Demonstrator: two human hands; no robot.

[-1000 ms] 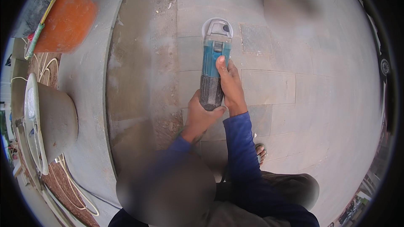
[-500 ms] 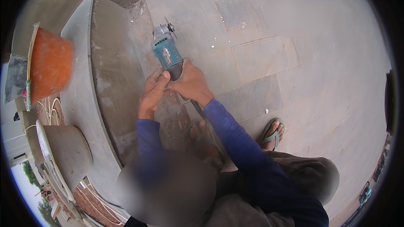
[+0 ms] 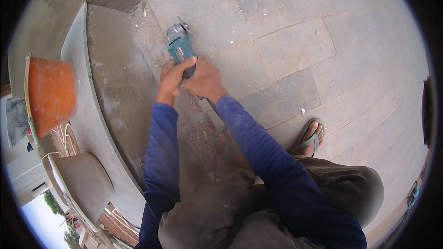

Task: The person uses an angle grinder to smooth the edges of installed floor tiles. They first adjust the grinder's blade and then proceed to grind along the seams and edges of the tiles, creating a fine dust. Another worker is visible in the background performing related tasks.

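A teal angle grinder (image 3: 180,47) with a silver gear head and a thin disc (image 3: 183,23) at its far end lies along my reach, left of the middle. My right hand (image 3: 204,80) is closed round the dark rear handle. From the other side my left hand (image 3: 170,80) grips the same handle, its thumb laid across the top. A dark cord (image 3: 213,107) trails back from the grinder beneath my right forearm. The disc is over the seam between the paving and a rough strip; whether it touches the floor I cannot tell.
Grey stone paving (image 3: 295,41) spreads to the right, with small white chips. A low cement-faced wall (image 3: 115,69) with a slab top runs along the left. An orange bucket (image 3: 53,94) and a grey basin (image 3: 83,180) stand on it. My sandalled foot (image 3: 312,138) is at right.
The view has shifted, and the wall and bucket sit farther left. Both hands remain on the grinder. My left forearm and knee show more fully.
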